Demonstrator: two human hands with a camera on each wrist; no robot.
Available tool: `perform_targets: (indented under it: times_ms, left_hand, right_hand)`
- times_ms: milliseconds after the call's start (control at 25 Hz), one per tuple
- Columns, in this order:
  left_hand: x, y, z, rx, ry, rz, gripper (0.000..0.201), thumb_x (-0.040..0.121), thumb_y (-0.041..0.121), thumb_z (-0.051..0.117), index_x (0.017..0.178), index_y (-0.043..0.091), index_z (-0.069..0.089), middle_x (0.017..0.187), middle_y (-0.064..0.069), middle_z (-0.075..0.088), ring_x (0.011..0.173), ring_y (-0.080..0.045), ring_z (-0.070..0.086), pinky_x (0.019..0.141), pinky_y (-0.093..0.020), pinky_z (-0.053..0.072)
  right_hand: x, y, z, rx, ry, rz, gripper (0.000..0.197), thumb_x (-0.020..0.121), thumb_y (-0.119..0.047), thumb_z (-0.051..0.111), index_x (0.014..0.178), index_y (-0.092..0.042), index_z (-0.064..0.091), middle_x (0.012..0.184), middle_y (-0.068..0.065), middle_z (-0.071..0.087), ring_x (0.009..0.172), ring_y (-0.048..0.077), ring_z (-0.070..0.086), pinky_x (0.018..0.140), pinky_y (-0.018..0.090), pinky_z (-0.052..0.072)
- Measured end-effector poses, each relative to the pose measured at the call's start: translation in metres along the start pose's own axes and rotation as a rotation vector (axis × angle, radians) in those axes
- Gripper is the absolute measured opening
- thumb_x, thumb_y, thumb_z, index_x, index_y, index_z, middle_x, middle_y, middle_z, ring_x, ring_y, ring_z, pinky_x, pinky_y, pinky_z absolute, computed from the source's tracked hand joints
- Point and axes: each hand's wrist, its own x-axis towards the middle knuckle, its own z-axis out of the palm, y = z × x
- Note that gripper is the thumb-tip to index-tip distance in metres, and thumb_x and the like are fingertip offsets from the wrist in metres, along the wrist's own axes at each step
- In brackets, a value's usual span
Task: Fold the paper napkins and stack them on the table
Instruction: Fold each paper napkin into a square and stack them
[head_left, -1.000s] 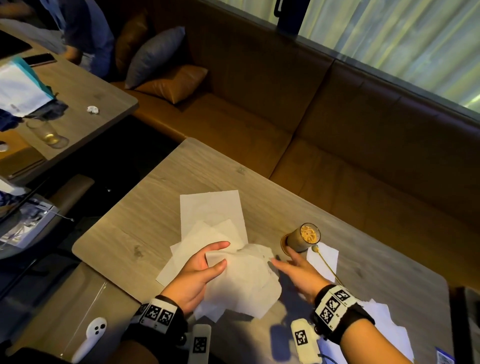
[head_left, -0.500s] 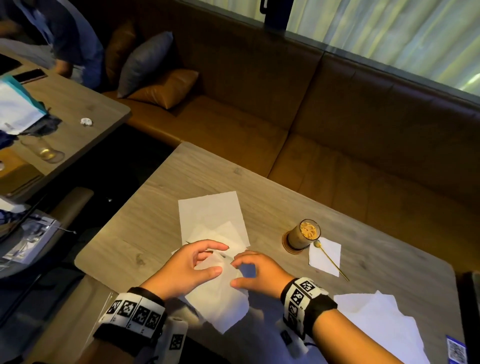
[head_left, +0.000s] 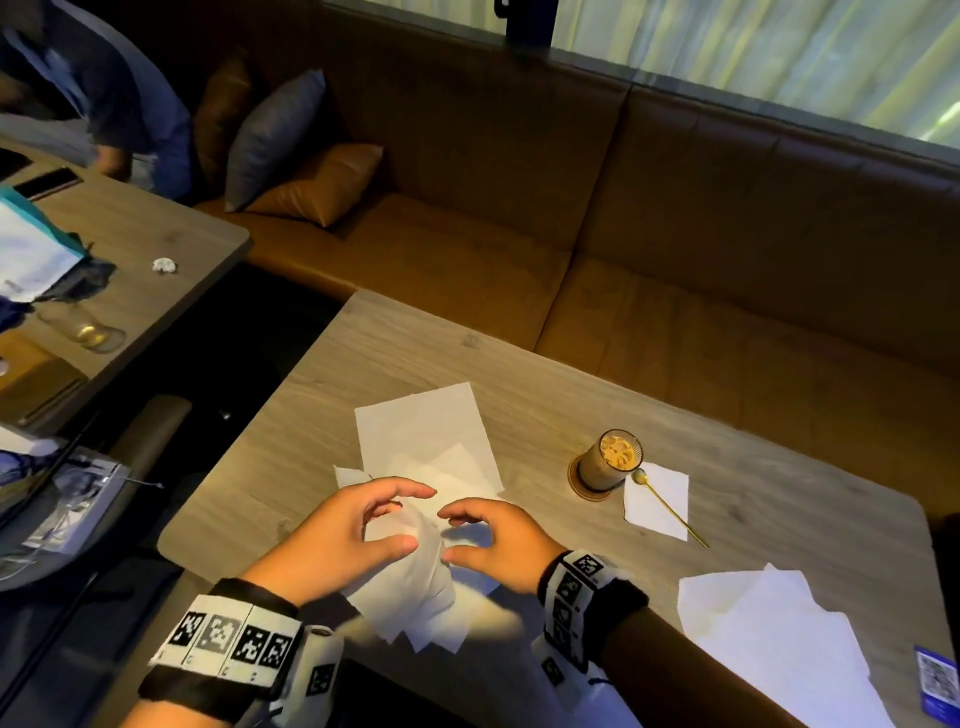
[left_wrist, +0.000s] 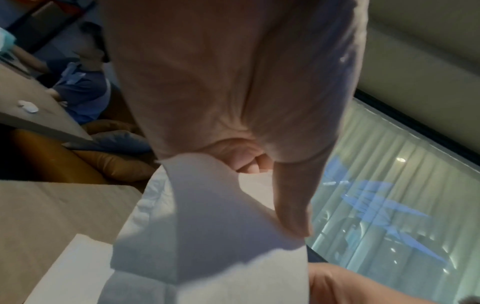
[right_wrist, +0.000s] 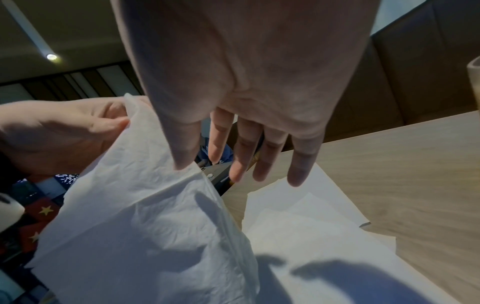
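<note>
Two glasses stand in the head view. Far left, on the neighbouring table (head_left: 130, 228), a clear glass (head_left: 85, 325) holds a little pale liquid at its bottom. To your right, on your own table (head_left: 395, 348), a tall glass (head_left: 609, 460) sits on a round coaster, filled nearly to the rim with a brown drink and ice; just beside it a small napkin (head_left: 657, 499) lies flat with a thin gold spoon (head_left: 670, 506) across it.

Your left hand (head_left: 340, 540) holds a crumpled paper napkin (head_left: 415, 587) at its upper edge — thumb and curled fingers pinch it, as the right wrist view shows. The sheet hangs above the table's near edge, over the flat napkins (head_left: 423, 436) spread beyond it. Your right hand (head_left: 501, 543) sits just to the right of it; its thumb touches the sheet's edge while the other fingers are straight and spread, holding nothing. Farther right, a loose pile of napkins (head_left: 769, 629) lies near the table's corner.

Half a second ago both hands sat low and close together on the sheet — now they are slightly apart, with the napkin bunched between them and more of it drooping toward you. The drink, spoon and flat napkins are where they were.
</note>
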Motion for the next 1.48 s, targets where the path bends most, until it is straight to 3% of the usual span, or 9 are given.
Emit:
perform_targets:
  times_ms: [280,440,600,720,880,1040,1200,1320,1480]
  left_hand:
    - [-0.008,0.024,-0.009,0.046,-0.096,0.034,0.042,0.089,0.012,0.078,0.122,0.036,0.069,0.122,0.026,0.07,0.121,0.004,0.06,0.1,-0.007,0.042]
    - [-0.009,0.017,-0.015,0.08,-0.013,0.014,0.043,0.088,0.015,0.079,0.122,0.039,0.068,0.124,0.027,0.068,0.123,0.005,0.058,0.104,-0.009,0.042]
    - [-0.007,0.004,-0.017,0.091,0.121,-0.035,0.053,0.085,0.019,0.083,0.128,0.041,0.063,0.124,0.025,0.066,0.12,0.006,0.059,0.104,-0.028,0.053]
    - [-0.001,-0.001,-0.013,0.304,0.157,-0.042,0.065,0.076,0.04,0.088,0.133,0.045,0.057,0.123,0.028,0.051,0.119,0.006,0.048,0.103,-0.029,0.049]
    - [0.017,0.003,0.003,0.21,0.121,-0.012,0.034,0.075,0.032,0.09,0.103,0.033,0.071,0.139,0.018,0.047,0.128,0.003,0.042,0.11,-0.028,0.037]
    - [0.035,0.007,0.006,-0.1,0.13,-0.005,0.012,0.085,0.009,0.082,0.081,0.011,0.071,0.104,-0.001,0.076,0.101,-0.006,0.07,0.099,-0.033,0.051]
    - [0.044,0.016,0.0,-0.171,0.113,0.03,0.016,0.088,0.009,0.079,0.078,0.007,0.067,0.07,0.001,0.066,0.068,-0.008,0.062,0.066,-0.023,0.051]
    - [0.053,0.024,-0.002,-0.212,0.121,0.02,0.015,0.09,0.011,0.078,0.079,0.009,0.068,0.065,0.005,0.063,0.062,-0.005,0.058,0.058,-0.018,0.047]
    - [0.062,0.023,-0.001,-0.214,0.146,-0.051,0.015,0.087,0.023,0.081,0.092,0.013,0.072,0.078,0.005,0.071,0.07,-0.004,0.065,0.067,-0.023,0.053]
  right_hand:
    - [0.009,-0.01,0.016,-0.007,0.047,-0.08,0.02,0.084,-0.036,0.079,0.1,-0.025,0.076,0.111,-0.003,0.072,0.107,0.014,0.065,0.1,0.04,0.052]
    - [0.004,-0.011,0.013,0.008,0.087,-0.051,0.01,0.089,-0.034,0.076,0.095,-0.026,0.076,0.106,-0.004,0.074,0.101,0.014,0.066,0.097,0.036,0.053]
    - [0.0,-0.009,0.002,-0.004,0.134,-0.018,0.008,0.091,-0.036,0.071,0.095,-0.03,0.075,0.102,-0.014,0.075,0.099,0.005,0.068,0.098,0.031,0.054]
    - [-0.002,-0.009,-0.009,-0.062,0.141,-0.022,0.013,0.091,-0.035,0.068,0.096,-0.027,0.076,0.097,-0.011,0.076,0.094,0.007,0.069,0.093,0.035,0.057]
    - [-0.004,-0.016,-0.02,-0.086,0.042,-0.036,0.009,0.091,-0.032,0.069,0.092,-0.025,0.074,0.085,-0.001,0.075,0.083,0.017,0.07,0.085,0.04,0.059]
    - [-0.01,-0.019,-0.033,0.11,0.018,-0.025,0.005,0.089,-0.028,0.073,0.091,-0.024,0.075,0.074,-0.002,0.068,0.068,0.011,0.059,0.075,0.033,0.054]
    - [-0.017,-0.013,-0.038,0.424,-0.099,0.089,0.035,0.086,-0.028,0.081,0.115,-0.011,0.074,0.082,0.003,0.073,0.065,0.005,0.061,0.067,0.021,0.05]
    - [-0.02,-0.01,-0.033,0.438,-0.186,0.077,0.031,0.085,-0.03,0.082,0.11,-0.012,0.078,0.1,0.003,0.079,0.084,0.012,0.07,0.081,0.028,0.055]
    - [-0.026,-0.02,-0.029,0.435,-0.169,0.064,0.005,0.091,-0.023,0.077,0.095,-0.02,0.077,0.083,-0.011,0.075,0.075,0.004,0.067,0.073,0.023,0.051]
